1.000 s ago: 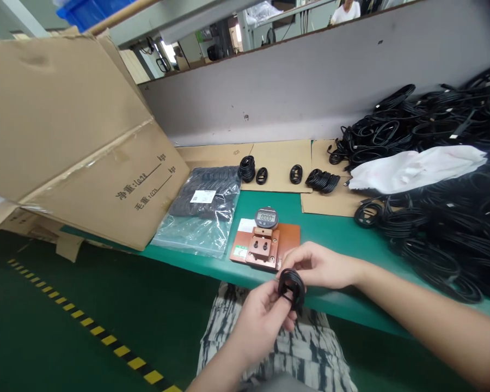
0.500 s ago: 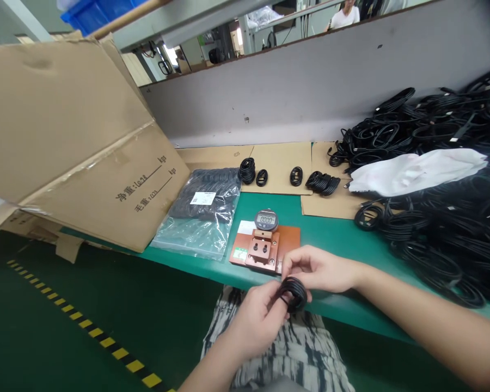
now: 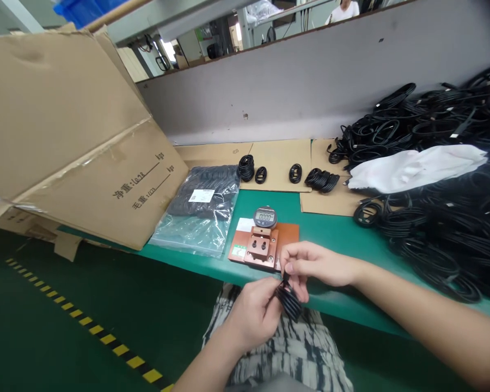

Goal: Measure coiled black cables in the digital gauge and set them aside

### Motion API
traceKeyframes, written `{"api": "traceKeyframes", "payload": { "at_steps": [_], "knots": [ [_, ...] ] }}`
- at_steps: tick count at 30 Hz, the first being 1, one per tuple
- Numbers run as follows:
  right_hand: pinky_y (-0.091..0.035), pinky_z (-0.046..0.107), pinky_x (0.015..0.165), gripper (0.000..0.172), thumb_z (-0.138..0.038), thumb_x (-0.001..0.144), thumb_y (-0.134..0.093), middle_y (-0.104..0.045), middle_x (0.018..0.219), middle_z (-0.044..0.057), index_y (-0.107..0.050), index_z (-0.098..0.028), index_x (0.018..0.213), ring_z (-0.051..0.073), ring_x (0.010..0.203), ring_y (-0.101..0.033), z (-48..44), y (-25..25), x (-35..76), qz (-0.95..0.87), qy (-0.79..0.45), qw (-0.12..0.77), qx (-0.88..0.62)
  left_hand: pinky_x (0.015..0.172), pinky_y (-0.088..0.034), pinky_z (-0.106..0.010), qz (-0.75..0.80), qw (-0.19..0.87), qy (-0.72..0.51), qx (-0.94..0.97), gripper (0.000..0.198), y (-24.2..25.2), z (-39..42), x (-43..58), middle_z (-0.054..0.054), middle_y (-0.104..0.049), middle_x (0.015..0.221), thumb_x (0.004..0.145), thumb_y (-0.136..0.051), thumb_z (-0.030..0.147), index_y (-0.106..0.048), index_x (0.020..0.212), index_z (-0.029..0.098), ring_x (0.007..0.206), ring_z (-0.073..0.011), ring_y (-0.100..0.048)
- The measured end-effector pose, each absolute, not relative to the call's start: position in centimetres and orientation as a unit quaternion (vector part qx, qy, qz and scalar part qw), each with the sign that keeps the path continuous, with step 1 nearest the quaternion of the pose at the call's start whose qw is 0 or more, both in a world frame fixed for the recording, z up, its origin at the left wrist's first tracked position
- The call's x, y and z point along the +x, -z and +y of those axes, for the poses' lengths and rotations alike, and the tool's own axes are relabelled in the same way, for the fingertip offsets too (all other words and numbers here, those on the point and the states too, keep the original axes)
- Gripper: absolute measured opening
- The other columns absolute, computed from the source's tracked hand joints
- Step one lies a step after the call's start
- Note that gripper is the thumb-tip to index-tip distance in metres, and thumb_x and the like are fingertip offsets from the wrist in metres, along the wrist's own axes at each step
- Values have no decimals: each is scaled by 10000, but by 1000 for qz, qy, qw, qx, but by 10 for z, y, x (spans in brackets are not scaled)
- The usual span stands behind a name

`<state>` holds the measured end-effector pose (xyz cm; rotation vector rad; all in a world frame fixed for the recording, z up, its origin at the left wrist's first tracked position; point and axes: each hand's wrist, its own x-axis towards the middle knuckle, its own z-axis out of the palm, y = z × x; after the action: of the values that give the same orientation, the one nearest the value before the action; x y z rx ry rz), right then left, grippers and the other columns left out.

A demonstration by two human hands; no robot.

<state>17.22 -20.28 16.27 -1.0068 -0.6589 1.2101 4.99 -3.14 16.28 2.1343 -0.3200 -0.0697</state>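
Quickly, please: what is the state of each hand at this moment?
Left hand: closed, holding the coiled black cable.
Right hand: closed, pinching the top of the same coil.

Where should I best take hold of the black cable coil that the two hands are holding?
Best pinch the coil across its bundled loops at the middle, coming from the side with the fingers: the turns lie tightly together, so a grip there should probably keep them from slipping apart.
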Motion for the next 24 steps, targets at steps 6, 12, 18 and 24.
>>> {"api": "traceKeyframes", "payload": {
  "at_steps": [6,12,18,24],
  "knots": [
    [-536,207,509,290,-391,880,-649,-654,692,28,-548,-122,840,117,542,-642,-202,-164,171,-302,-517,649,-469,550,-383,-241,-93,546,55,831,268,-162,-29,47,-14,-539,612,923,-431,267,-560,716,158,545,-121,-503],
    [-532,187,524,339,-443,860,-659,-645,676,19,-550,-124,821,104,561,-637,-201,-167,172,-285,-495,620,-538,373,-298,-198,54,719,92,686,471,-149,-4,49,61,-342,426,898,-498,496,-516,579,150,340,-65,-359],
    [-532,199,512,357,-476,871,-633,-638,644,17,-535,-135,826,109,545,-629,-200,-163,173,-271,-497,607,-557,335,-244,-181,64,791,114,598,491,-146,8,57,75,-291,425,846,-581,505,-527,531,132,331,-31,-250],
    [-523,198,514,356,-483,889,-604,-645,613,21,-542,-134,860,107,527,-620,-201,-162,174,-282,-496,593,-568,350,-262,-185,56,771,165,612,448,-144,10,54,68,-336,445,880,-549,470,-602,628,104,326,-40,-323]
  ]
}}
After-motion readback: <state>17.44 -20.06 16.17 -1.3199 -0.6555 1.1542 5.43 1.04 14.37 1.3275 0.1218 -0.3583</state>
